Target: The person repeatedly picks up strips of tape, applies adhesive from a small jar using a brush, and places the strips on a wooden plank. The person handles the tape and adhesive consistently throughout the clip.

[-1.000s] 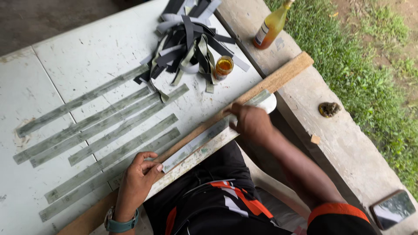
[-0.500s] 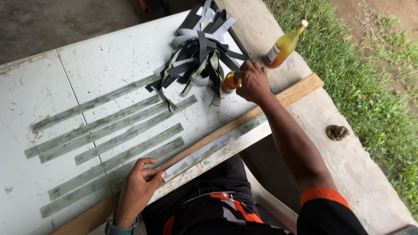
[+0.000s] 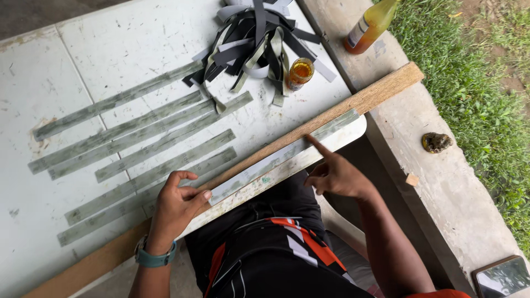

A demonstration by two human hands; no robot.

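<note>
Hands (image 3: 176, 205) (image 3: 334, 175) at grey strip's (image 3: 284, 157) two ends

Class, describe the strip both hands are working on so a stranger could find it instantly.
Start at the white table and go to its near edge, where a long wooden batten runs. The grey strip lies against it, touched by the left hand and right hand. Unlike the others, it lies alone beside the wood.

wooden batten (image 3: 331, 116) showing rough, matt grain | grey-green strip (image 3: 287, 155) looking smooth, dull | desk (image 3: 138, 38) wearing scuffed white paint | glass bottle (image 3: 369, 25) gleaming glossy
</note>
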